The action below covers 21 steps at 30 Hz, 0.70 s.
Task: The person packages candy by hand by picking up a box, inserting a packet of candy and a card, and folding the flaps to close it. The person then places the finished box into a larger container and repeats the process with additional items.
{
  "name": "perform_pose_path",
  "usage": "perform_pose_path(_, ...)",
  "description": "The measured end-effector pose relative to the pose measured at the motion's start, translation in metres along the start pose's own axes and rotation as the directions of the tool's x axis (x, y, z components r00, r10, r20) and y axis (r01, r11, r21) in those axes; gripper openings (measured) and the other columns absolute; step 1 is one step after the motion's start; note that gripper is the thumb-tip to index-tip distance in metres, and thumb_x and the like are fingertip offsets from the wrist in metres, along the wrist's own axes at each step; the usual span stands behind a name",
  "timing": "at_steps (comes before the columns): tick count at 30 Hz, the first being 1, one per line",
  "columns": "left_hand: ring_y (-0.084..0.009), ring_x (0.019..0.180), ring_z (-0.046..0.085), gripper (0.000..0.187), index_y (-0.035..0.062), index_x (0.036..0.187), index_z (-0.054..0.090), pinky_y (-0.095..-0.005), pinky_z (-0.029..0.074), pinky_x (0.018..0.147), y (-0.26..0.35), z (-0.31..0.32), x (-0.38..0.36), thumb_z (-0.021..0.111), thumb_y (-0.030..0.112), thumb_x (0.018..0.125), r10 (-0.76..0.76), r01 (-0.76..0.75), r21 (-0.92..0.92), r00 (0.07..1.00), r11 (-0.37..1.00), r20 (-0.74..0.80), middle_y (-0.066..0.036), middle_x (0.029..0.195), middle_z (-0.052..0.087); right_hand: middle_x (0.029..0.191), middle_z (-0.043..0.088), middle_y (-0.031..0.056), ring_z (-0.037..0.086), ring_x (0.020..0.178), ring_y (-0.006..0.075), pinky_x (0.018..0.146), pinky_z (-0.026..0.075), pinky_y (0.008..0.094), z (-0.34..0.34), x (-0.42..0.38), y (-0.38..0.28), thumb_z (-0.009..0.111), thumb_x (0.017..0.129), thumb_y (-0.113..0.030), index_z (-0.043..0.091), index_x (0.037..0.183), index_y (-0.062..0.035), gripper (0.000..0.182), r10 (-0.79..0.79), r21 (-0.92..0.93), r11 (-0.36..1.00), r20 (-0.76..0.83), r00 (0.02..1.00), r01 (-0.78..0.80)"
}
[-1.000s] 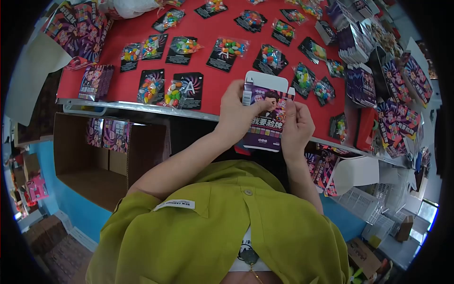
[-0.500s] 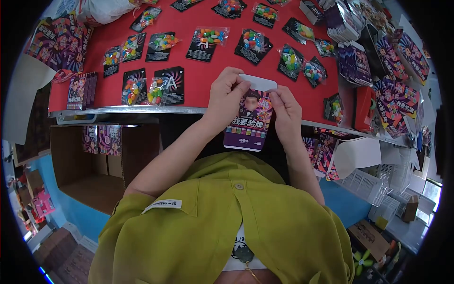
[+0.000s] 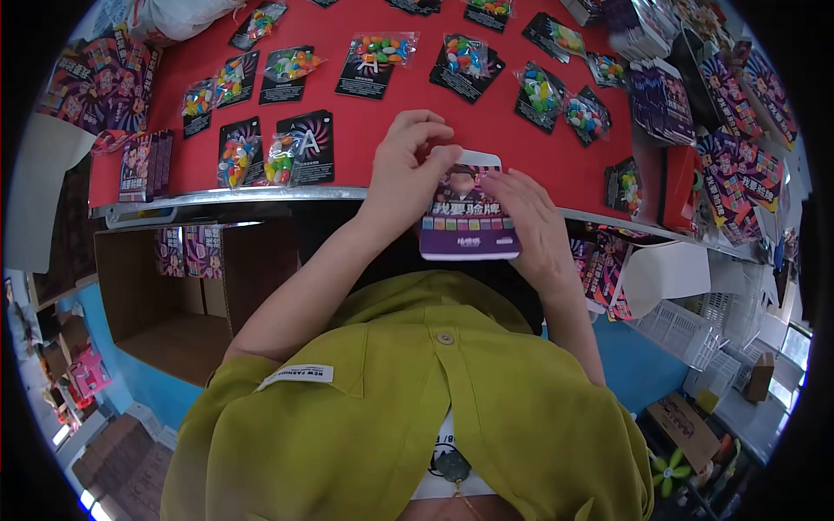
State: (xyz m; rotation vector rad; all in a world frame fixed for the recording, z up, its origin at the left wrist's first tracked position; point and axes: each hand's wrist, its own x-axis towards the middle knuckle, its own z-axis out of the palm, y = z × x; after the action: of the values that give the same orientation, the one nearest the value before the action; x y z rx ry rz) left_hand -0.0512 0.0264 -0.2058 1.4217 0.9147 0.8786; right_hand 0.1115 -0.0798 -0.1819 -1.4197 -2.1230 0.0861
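Observation:
A purple printed packet (image 3: 469,227) is held over the table's front edge, tilted, its pale flap end away from me. My left hand (image 3: 410,169) touches its upper left corner with the thumb, the other fingers curled above it. My right hand (image 3: 532,217) grips its right side, fingers lying over the printed front. Beyond my hands, black cards with clear bags of colourful candies lie on the red table, among them a card with a bag (image 3: 375,65) and a pair (image 3: 466,68). What is inside the packet is hidden.
Stacks of purple packets (image 3: 660,100) stand at the right of the red table (image 3: 347,130), near a red object (image 3: 680,187). More packets (image 3: 143,165) stand at the left edge. Below them is an open cardboard box (image 3: 161,304). A white plastic bag (image 3: 178,17) lies at the back left.
The packet has tipped flatter and its flap looks shorter. My right hand has turned over its right side, and my left hand's fingers have lifted and spread a little.

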Motion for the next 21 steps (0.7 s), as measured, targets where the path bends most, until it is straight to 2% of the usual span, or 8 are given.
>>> perform_pose_path(4,-0.0093,0.090,0.054,0.024,-0.0030,0.104,0.060,-0.0238,0.045,0.078,0.003,-0.011,-0.010,0.053,0.018,0.094,0.164,-0.107,-0.396,0.980,0.912,0.112,-0.006,0.107,0.059,0.092,0.065,0.0194,0.064,0.082,0.0379,0.067,0.053,0.0424,0.004,0.004,0.011,0.064,0.086,-0.020,0.045,0.118,-0.0021,0.041,0.325,0.211,0.930,-0.080,0.942,-0.302)
perform_pose_path(6,-0.0087,0.091,0.055,0.030,-0.0026,0.110,0.059,-0.0231,0.045,0.079,0.013,-0.010,-0.017,0.049,0.023,0.097,0.184,-0.132,-0.270,0.967,0.954,0.178,-0.005,0.104,0.061,0.089,0.064,0.0205,0.064,0.081,0.0386,0.066,0.052,0.0427,-0.001,0.010,0.013,0.065,0.086,-0.022,0.044,0.118,-0.0011,0.043,0.407,0.284,0.877,-0.009,0.913,-0.388)
perform_pose_path(8,-0.0090,0.088,0.057,0.029,-0.0023,0.112,0.059,-0.0235,0.046,0.079,0.004,-0.006,-0.008,0.051,0.021,0.097,-0.025,0.100,-0.507,0.988,0.856,0.152,-0.004,0.100,0.063,0.086,0.064,0.0217,0.063,0.081,0.0394,0.065,0.051,0.0430,-0.003,0.014,0.017,0.065,0.086,-0.025,0.044,0.118,-0.0001,0.046,0.474,0.346,0.816,0.056,0.879,-0.463)
perform_pose_path(11,-0.0094,0.085,0.059,0.028,-0.0022,0.110,0.060,-0.0248,0.048,0.078,0.018,-0.004,-0.002,0.052,0.020,0.095,-0.075,0.185,-0.675,0.979,0.714,0.189,-0.005,0.094,0.064,0.081,0.063,0.0226,0.063,0.078,0.0404,0.063,0.050,0.0434,0.001,0.006,0.024,0.063,0.087,-0.028,0.043,0.118,0.0029,0.048,0.507,0.191,0.830,0.134,0.851,-0.525)
perform_pose_path(17,-0.0110,0.086,0.060,0.022,-0.0027,0.104,0.062,-0.0262,0.048,0.080,0.022,-0.004,-0.004,0.052,0.011,0.091,-0.072,0.210,-0.529,0.960,0.822,0.269,-0.006,0.097,0.065,0.091,0.064,0.0220,0.063,0.086,0.0369,0.071,0.050,0.0412,-0.008,0.012,0.015,0.058,0.091,-0.034,0.040,0.124,0.0035,0.053,0.576,0.106,0.782,0.252,0.778,-0.614)
perform_pose_path(19,-0.0118,0.088,0.060,0.022,-0.0031,0.100,0.062,-0.0256,0.047,0.080,0.030,0.000,-0.002,0.047,0.004,0.086,-0.010,0.149,-0.420,0.949,0.895,0.315,-0.007,0.098,0.064,0.111,0.059,0.0168,0.060,0.099,0.0269,0.084,0.047,0.0340,-0.005,0.009,0.014,0.054,0.094,-0.032,0.040,0.128,0.0012,0.049,0.340,0.641,0.715,0.029,0.940,-0.278)
perform_pose_path(20,-0.0164,0.095,0.059,0.025,-0.0044,0.099,0.061,-0.0287,0.045,0.085,0.030,-0.002,-0.001,0.045,0.001,0.081,-0.009,0.150,-0.410,0.945,0.900,0.326,-0.010,0.102,0.062,0.111,0.059,0.0168,0.060,0.099,0.0269,0.084,0.047,0.0340,-0.008,0.010,0.013,0.054,0.094,-0.032,0.040,0.128,0.0012,0.049,0.353,0.621,0.730,0.015,0.936,-0.285)
perform_pose_path(21,-0.0209,0.102,0.057,0.028,-0.0058,0.097,0.061,-0.0318,0.044,0.090,0.030,-0.003,0.001,0.043,-0.002,0.076,-0.009,0.150,-0.398,0.942,0.905,0.336,-0.013,0.106,0.061,0.114,0.057,0.0108,0.056,0.102,0.0213,0.084,0.045,0.0316,-0.011,0.011,0.009,0.055,0.094,-0.024,0.042,0.129,-0.0006,0.044,0.428,0.787,0.525,0.085,0.900,-0.325)
